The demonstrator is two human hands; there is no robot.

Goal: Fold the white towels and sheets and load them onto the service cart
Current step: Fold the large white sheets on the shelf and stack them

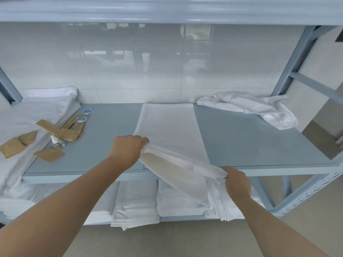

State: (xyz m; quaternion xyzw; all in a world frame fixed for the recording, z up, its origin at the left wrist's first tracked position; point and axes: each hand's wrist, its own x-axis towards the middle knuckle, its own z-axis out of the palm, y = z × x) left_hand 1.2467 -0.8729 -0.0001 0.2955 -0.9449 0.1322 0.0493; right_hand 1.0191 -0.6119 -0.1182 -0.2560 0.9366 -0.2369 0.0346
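Observation:
A long white sheet (167, 123), folded into a narrow strip, lies across the middle of the grey-blue shelf (250, 141) and hangs over its front edge. My left hand (128, 149) grips the strip's left edge above the shelf. My right hand (236, 182) pinches the bunched right edge at the shelf's front rim. The lifted part sags between both hands. A crumpled white cloth (250, 108) lies at the back right. Folded white linens (137, 203) rest on the lower shelf.
At the left lies a white pillow and spread sheet (42, 110) with tan packets (50, 153), a small clear bottle (55, 141) and two blue-capped items (80, 119). Metal uprights (289, 67) frame the right side. A tiled wall stands behind.

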